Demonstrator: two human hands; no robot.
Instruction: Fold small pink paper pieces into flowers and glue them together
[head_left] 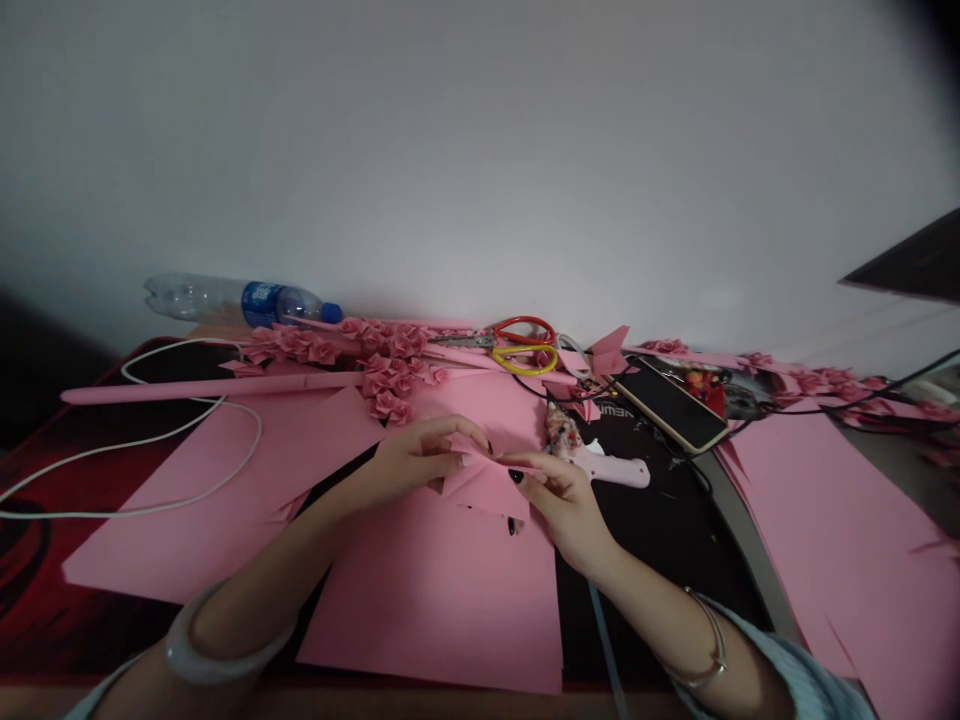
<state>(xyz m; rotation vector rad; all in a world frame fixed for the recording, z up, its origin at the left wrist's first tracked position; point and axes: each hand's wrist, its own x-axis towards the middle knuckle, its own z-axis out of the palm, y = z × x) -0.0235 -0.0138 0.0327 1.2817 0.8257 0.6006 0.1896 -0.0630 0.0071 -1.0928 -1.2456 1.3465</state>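
Between my two hands is a small folded piece of pink paper (487,488), creased and held above a large pink sheet (442,600). My left hand (424,455) pinches its left corner, with the fingers bent over the top. On the other side, my right hand (559,495) grips the right edge between thumb and fingers. Just beyond lie folded pink paper flowers (390,385). Near my right hand rests a pale pink glue gun (607,465), its front part smeared and blotchy.
Scissors with red and yellow handles (525,345) lie at the back. A phone (671,400) sits right of them among black cables. A plastic bottle (225,298) lies along the wall. More pink sheets (847,530) are at right, and a white cable (247,460) loops at left.
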